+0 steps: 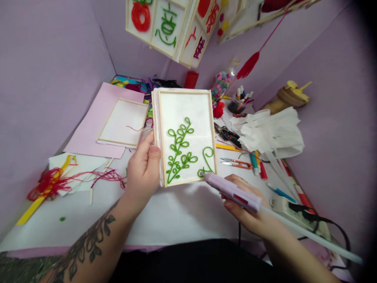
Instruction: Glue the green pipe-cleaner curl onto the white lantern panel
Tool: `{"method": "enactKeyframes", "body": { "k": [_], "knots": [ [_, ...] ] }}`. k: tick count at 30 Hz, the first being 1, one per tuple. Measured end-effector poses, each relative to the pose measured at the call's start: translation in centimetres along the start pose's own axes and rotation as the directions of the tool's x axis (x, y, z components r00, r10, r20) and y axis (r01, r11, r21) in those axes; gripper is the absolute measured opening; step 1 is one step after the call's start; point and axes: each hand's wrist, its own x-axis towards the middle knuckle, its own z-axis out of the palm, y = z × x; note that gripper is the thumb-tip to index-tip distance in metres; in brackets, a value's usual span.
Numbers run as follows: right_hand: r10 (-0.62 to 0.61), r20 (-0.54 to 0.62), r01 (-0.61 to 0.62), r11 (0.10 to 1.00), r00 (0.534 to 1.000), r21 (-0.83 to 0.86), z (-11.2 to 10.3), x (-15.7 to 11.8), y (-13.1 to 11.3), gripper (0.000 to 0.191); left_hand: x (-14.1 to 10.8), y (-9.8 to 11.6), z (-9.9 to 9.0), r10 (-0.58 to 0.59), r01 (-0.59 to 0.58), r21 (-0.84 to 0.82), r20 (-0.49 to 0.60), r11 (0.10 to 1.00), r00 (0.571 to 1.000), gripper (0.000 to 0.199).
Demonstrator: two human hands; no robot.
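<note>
My left hand (145, 167) grips the left edge of a wood-framed white panel (188, 106), held tilted up above the table, thumb on its side. Green looped leaf sprigs decorate the panel's lower left, and a green curl (207, 155) lies at its lower right. In my right hand (246, 200) is a lilac hot glue gun (235, 192), fingers wrapped round its handle. Its nozzle is at the curl's lower end; whether it touches cannot be made out. A long translucent glue stick (312, 230) sticks out of the gun's back.
Another framed panel (123, 122) lies on pink card (88, 125) at left, near tangled red thread (51, 182). Orange thread snips (237, 163), markers and white fabric (271, 131) lie at right, beside a power strip (300, 216). A decorated lantern (165, 25) hangs overhead.
</note>
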Motion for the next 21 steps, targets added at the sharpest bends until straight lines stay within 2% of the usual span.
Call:
{"method": "enactKeyframes", "body": {
  "k": [10,15,21],
  "knots": [
    [-0.034,0.060,0.038,0.997,0.998,-0.068,-0.8,0.0,0.3,0.010,0.0,-0.1,0.0,0.018,-0.018,0.006,-0.008,1.000,1.000,0.046],
    [-0.013,0.113,0.023,0.996,0.994,-0.090,-1.7,0.5,-0.5,0.011,-0.1,-0.1,0.0,0.005,-0.005,0.004,-0.001,1.000,1.000,0.046],
    [0.017,0.101,-0.002,0.989,0.995,-0.146,-2.5,0.5,-1.0,0.007,-0.1,0.0,0.0,0.026,-0.025,0.035,-0.015,0.999,1.000,0.045]
  ]
}}
